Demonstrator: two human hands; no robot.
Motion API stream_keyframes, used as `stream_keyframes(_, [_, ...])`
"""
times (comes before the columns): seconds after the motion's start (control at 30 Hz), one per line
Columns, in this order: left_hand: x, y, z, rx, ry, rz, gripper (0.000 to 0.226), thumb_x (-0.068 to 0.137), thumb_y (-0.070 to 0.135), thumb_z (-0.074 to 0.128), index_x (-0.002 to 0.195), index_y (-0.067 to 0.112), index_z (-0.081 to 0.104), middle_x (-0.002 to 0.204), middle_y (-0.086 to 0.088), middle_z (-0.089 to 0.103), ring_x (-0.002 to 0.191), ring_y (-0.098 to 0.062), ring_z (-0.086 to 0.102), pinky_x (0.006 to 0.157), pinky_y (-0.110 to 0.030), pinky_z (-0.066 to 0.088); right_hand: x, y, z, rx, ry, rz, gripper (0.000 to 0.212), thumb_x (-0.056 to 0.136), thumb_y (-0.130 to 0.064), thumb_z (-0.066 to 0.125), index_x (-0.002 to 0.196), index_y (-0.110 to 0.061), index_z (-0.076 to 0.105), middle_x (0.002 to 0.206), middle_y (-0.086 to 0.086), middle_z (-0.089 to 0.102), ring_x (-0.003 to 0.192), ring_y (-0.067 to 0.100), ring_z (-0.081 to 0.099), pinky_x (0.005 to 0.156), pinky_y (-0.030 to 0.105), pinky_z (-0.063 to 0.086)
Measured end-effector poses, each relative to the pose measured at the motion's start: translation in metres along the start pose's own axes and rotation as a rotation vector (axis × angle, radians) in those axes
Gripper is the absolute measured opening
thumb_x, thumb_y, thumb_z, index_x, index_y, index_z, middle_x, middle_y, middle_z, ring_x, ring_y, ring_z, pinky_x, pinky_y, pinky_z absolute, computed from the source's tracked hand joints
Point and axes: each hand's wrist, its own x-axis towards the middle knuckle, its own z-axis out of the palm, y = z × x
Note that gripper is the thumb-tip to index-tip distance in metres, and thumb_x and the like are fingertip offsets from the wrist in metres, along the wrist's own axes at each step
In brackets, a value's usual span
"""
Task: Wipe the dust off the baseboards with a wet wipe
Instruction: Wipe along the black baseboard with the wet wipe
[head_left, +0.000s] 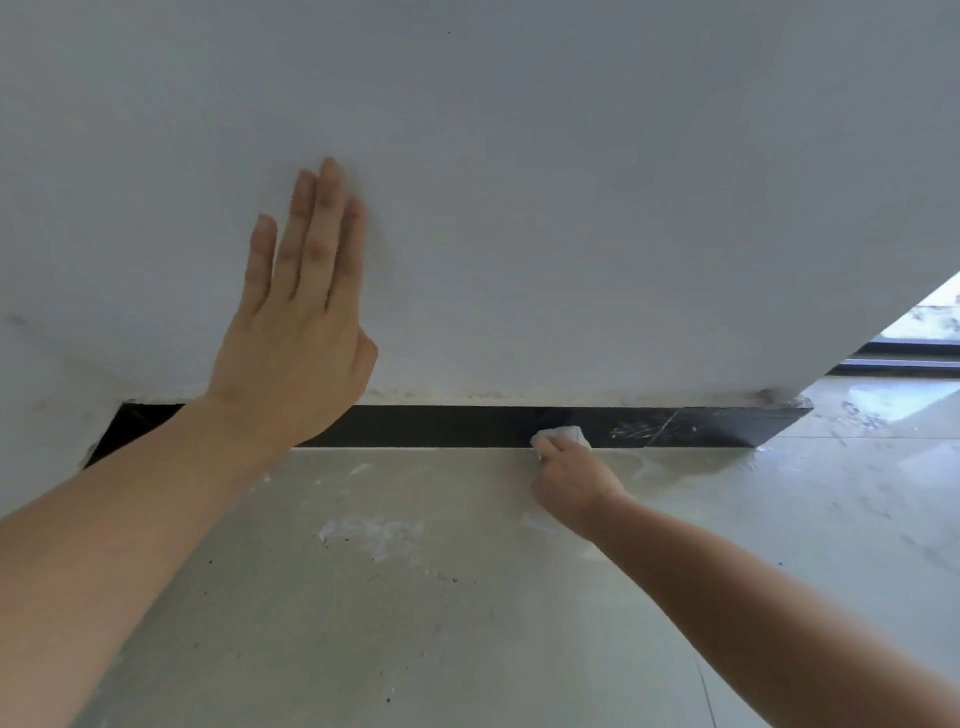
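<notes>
A black glossy baseboard (447, 426) runs along the foot of a white wall (519, 182). My right hand (569, 475) is shut on a crumpled white wet wipe (563, 435) and presses it against the baseboard, right of centre. White dust streaks (654, 428) mark the baseboard just to the right of the wipe. My left hand (298, 312) lies flat on the wall above the baseboard, fingers together and straight, holding nothing. Its wrist hides a stretch of the baseboard at the left.
The floor is pale glossy tile (415, 623) with white plaster smears (369, 532) and dark specks. The wall ends at a corner (779, 400) on the right, where the floor opens toward a bright doorway with a dark track (904, 364).
</notes>
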Motion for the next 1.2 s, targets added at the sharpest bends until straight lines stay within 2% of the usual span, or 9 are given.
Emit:
stream_keyframes(0.23, [0.051,0.055,0.004,0.047,0.123,0.376,0.080,0.093,0.027,0.051,0.151,0.005,0.001,0.158,-0.011,-0.004,0.146,-0.028,-0.001,0.117,-0.040,-0.003,-0.015,-0.009,-0.008,-0.074,0.202,-0.144,0.014,0.085,-0.015,0.060,0.094,-0.022,0.070,0.106,-0.004,0.069,0.119,0.024,0.041,0.097,0.032,0.034])
stream_keyframes(0.33, [0.065,0.066,0.010,0.111,0.099,0.425,0.087,0.091,0.037,0.053,0.151,0.006,-0.003,0.157,-0.010,-0.017,0.146,-0.027,-0.010,0.118,-0.039,-0.004,0.005,0.005,-0.013,-0.136,0.277,-0.150,0.019,0.084,-0.016,0.058,0.095,-0.025,0.071,0.108,-0.007,0.068,0.124,0.022,0.043,0.101,0.030,0.035])
stream_keyframes(0.43, [0.067,0.064,0.012,0.156,0.066,0.430,0.088,0.092,0.040,0.050,0.151,0.008,-0.008,0.154,-0.009,-0.026,0.143,-0.024,-0.020,0.118,-0.037,-0.006,0.021,0.020,-0.005,-0.162,0.278,-0.117,0.019,0.080,-0.016,0.061,0.093,-0.024,0.072,0.110,-0.006,0.066,0.124,0.022,0.043,0.092,0.031,0.041])
stream_keyframes(0.67, [0.065,0.065,0.005,0.090,0.085,0.437,0.076,0.095,0.005,0.047,0.151,0.008,-0.004,0.155,-0.008,-0.017,0.144,-0.026,-0.011,0.118,-0.038,-0.005,0.001,0.051,0.040,-0.071,0.288,-0.003,0.015,0.055,-0.012,0.076,0.064,-0.024,0.075,0.090,-0.010,0.067,0.099,0.020,0.052,0.065,0.031,0.039])
stream_keyframes(0.73, [0.063,0.066,0.006,0.102,0.100,0.426,0.075,0.095,0.002,0.046,0.151,0.007,-0.003,0.155,-0.009,-0.018,0.144,-0.026,-0.014,0.118,-0.039,-0.005,-0.014,0.054,0.052,-0.004,0.250,0.055,0.016,0.060,-0.013,0.076,0.073,-0.022,0.076,0.093,-0.009,0.068,0.098,0.021,0.055,0.068,0.032,0.043])
stream_keyframes(0.83, [0.064,0.069,0.006,0.083,0.074,0.417,0.070,0.095,-0.003,0.037,0.151,0.008,-0.004,0.154,-0.007,-0.024,0.143,-0.024,-0.020,0.118,-0.038,-0.008,-0.031,0.049,0.060,0.041,0.117,0.106,0.025,0.079,-0.004,0.062,0.101,-0.011,0.071,0.107,0.004,0.063,0.107,0.029,0.042,0.084,0.040,0.042])
stream_keyframes(0.93, [0.064,0.072,0.005,0.057,0.056,0.401,0.063,0.093,-0.007,0.015,0.151,0.007,-0.005,0.153,-0.007,-0.025,0.143,-0.025,-0.020,0.119,-0.038,-0.007,-0.039,0.035,0.037,0.061,0.066,0.069,0.021,0.081,-0.004,0.061,0.100,-0.010,0.067,0.099,0.004,0.065,0.106,0.027,0.040,0.081,0.040,0.042])
stream_keyframes(1.07, [0.061,0.075,0.009,0.044,0.043,0.383,0.060,0.091,-0.007,-0.003,0.151,0.004,-0.002,0.155,-0.012,-0.019,0.143,-0.028,-0.017,0.119,-0.040,-0.005,-0.021,0.010,0.013,-0.027,0.178,-0.097,0.016,0.079,-0.014,0.061,0.091,-0.021,0.069,0.093,-0.003,0.066,0.108,0.026,0.045,0.082,0.041,0.044])
stream_keyframes(1.2, [0.063,0.076,0.012,0.068,0.053,0.379,0.062,0.090,-0.008,0.007,0.151,0.003,0.000,0.155,-0.012,-0.019,0.144,-0.028,-0.015,0.119,-0.040,-0.005,0.006,0.021,0.011,-0.135,0.237,-0.153,0.013,0.077,-0.017,0.062,0.082,-0.025,0.070,0.092,-0.007,0.068,0.112,0.023,0.047,0.085,0.035,0.043])
